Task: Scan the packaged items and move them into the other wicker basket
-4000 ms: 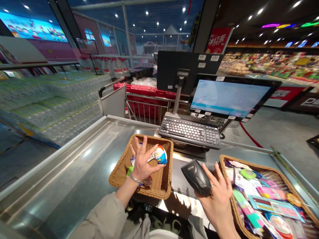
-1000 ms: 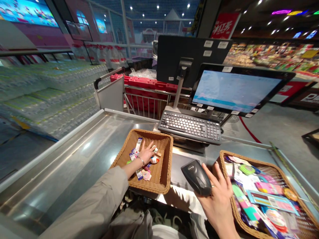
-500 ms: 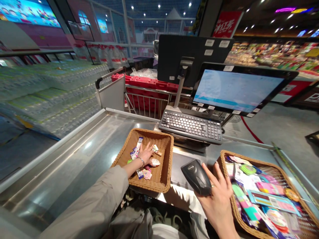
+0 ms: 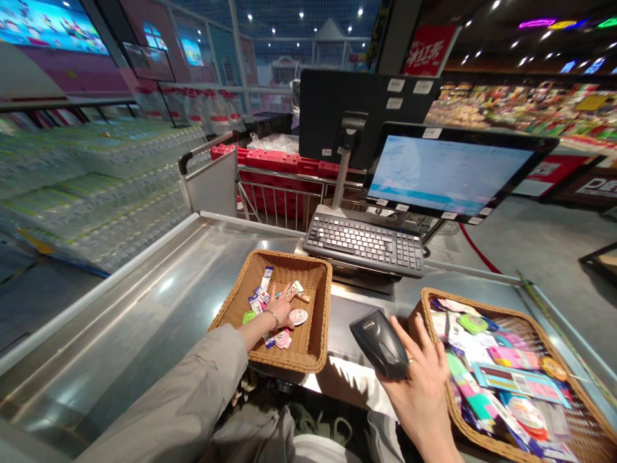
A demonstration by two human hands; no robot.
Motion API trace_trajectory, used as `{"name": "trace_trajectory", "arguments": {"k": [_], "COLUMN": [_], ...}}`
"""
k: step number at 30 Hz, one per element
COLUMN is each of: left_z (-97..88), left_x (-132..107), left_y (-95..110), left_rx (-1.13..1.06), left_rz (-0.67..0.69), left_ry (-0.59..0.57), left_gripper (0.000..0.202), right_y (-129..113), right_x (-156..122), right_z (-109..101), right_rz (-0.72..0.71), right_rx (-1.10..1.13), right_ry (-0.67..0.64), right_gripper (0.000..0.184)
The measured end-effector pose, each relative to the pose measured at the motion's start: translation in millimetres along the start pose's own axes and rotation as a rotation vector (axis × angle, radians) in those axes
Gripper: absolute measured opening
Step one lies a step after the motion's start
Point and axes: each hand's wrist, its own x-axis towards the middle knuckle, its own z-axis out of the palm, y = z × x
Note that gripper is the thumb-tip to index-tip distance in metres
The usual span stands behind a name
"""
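Observation:
My left hand (image 4: 282, 307) lies open and low inside a wicker basket (image 4: 270, 256), its fingers spread over small wrapped packets (image 4: 258, 302). Just beside my fingers rests a pale egg-shaped sweet (image 4: 298, 316), apparently not held. My right hand (image 4: 419, 386) grips a black handheld barcode scanner (image 4: 378, 344) above the steel counter (image 4: 347, 328). Right of that hand sits a second wicker basket (image 4: 482, 306), heaped with colourful flat packaged goods (image 4: 511, 366).
A POS keyboard (image 4: 364, 241) and a touchscreen monitor (image 4: 443, 170) stand behind the baskets. A steel checkout lane (image 4: 144, 283) runs along the left, with stacked bottled water (image 4: 96, 186) beyond it. A shopping cart (image 4: 284, 193) stands behind the counter.
Earlier my left hand held an egg-shaped item up over the basket. It has since dropped low, and the egg now lies in the basket. The scanner stays in my right hand.

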Motion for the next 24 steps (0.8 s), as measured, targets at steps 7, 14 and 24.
{"name": "trace_trajectory", "arguments": {"k": [7, 14, 24], "left_z": [-2.8, -19.0, -80.8], "left_x": [-1, -2, -21], "left_y": [4, 3, 6], "left_rx": [0.008, 0.012, 0.061], "left_rz": [-0.015, -0.002, 0.04], "left_ry": [-0.018, 0.041, 0.312], "left_gripper": [0.05, 0.051, 0.045], "right_y": [0, 0, -4], "right_x": [-2, -4, 1], "right_z": [-2, -2, -4], "right_rz": [0.005, 0.019, 0.021], "right_rx": [-0.008, -0.019, 0.023], "right_ry": [0.007, 0.008, 0.046], "right_gripper": [0.015, 0.015, 0.014]}}
